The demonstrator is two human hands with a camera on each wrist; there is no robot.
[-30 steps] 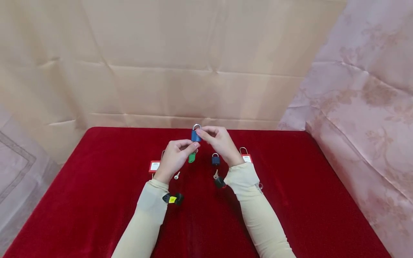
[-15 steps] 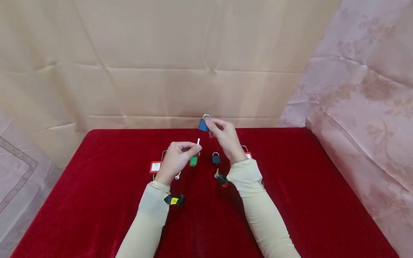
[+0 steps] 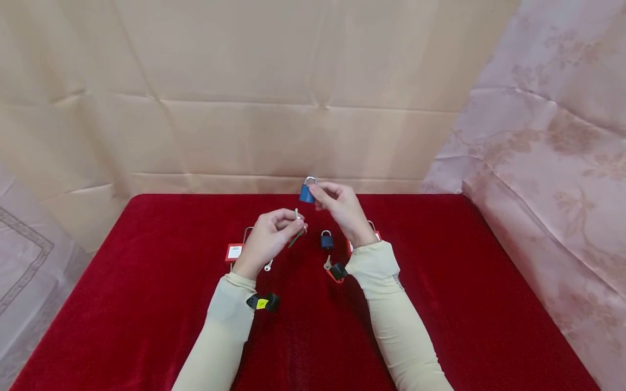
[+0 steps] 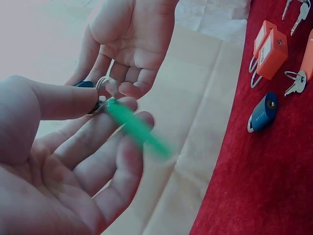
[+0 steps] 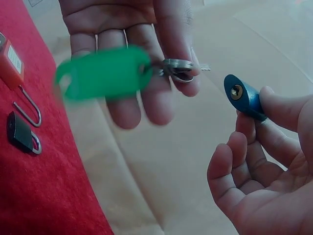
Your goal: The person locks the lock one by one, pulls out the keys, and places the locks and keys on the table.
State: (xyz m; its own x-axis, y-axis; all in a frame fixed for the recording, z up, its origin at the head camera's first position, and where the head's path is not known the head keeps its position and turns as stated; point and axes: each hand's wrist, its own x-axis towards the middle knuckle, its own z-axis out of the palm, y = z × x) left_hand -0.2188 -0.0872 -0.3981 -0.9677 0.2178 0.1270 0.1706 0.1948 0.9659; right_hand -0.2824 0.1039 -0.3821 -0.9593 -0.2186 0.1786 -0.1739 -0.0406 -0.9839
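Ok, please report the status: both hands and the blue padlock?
Left hand pinches key with green plastic tag. Right hand pinches small blue padlock, keyhole facing the key. Key and padlock apart, nothing between.

Between the left hand (image 3: 268,236), which pinches a key (image 5: 178,66) with a green tag (image 5: 100,72), and the right hand (image 3: 342,209), which holds a blue padlock (image 3: 307,193), an open gap of air stands above the red cloth (image 3: 440,304). Below that gap the cloth is crowded: a dark blue padlock (image 3: 326,240) and a loose key (image 3: 327,264) lie under the right hand, a red padlock (image 3: 235,251) and another key (image 3: 268,265) under the left. Outward of both forearms, and along the near edge, the cloth lies bare and wide.
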